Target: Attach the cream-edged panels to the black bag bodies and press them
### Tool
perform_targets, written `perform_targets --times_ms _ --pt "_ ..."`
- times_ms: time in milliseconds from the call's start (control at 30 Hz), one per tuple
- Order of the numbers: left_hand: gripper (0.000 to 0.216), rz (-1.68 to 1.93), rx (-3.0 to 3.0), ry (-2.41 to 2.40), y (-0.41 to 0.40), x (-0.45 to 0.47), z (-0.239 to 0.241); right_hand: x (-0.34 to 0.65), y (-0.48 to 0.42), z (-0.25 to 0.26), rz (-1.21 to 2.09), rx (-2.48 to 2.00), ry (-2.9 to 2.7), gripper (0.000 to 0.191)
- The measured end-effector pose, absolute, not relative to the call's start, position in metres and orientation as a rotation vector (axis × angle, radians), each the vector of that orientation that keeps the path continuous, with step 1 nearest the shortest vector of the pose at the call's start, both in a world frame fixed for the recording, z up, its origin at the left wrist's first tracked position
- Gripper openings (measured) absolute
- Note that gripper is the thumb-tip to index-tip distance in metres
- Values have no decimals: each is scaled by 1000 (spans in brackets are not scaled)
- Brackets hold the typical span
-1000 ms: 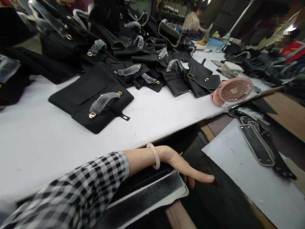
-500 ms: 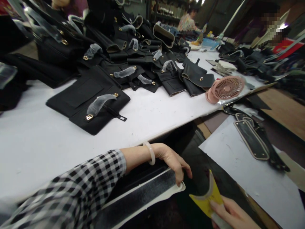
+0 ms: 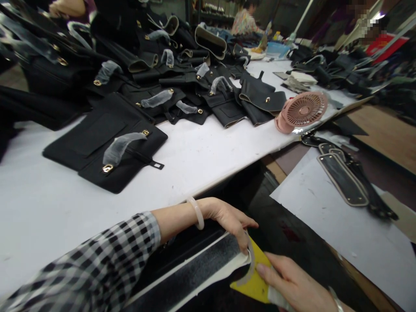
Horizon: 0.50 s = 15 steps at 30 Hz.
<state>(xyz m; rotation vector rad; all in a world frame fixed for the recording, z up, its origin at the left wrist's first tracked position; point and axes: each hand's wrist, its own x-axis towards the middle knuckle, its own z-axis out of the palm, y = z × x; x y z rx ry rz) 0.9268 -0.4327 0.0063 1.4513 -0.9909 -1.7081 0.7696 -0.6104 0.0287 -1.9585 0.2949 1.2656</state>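
One panel edge pinched by left fingers, yellow scraper gripped by right fingers

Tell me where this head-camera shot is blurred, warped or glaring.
Head view: wide-angle lens stretches the corners and slants the white table; bags at far left blur; left hand on the white-edged panel and right hand on the yellow card read sharp; a lamp glares top right.

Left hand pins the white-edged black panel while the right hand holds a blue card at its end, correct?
No: the card in the right hand is yellow, not blue, as the head view shows. The left hand does pin the panel, with the card at its end.
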Motion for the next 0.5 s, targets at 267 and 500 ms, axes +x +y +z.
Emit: perform_targets --times_ms 267,500 --pt "115 -1657 1496 -1033 -430 928 5 774 -592 38 1199 -1963 293 47" --pt "119 -1717 1365 -1061 -429 929 6 771 -581 35 1164 -1902 387 66"
